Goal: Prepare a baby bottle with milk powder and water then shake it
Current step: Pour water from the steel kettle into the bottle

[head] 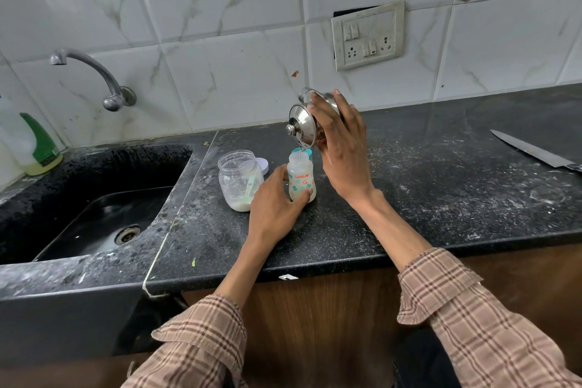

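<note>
Gripping bottle (301, 178) left hand (273, 206), right hand (341, 148) tilted steel pot (307, 123), apparently pouring, mid-counter (441, 198).

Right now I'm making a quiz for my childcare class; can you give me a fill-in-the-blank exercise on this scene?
1. The right hand tilts a steel jug over the open ____.
2. The left hand steadies the baby bottle on the ____.
3. The clear jar beside the bottle has its lid ____.
4. Far to the person's right lies a ____.

Missing: baby bottle; counter; off; knife

Even soft light, sharp, edges bowed.
</note>
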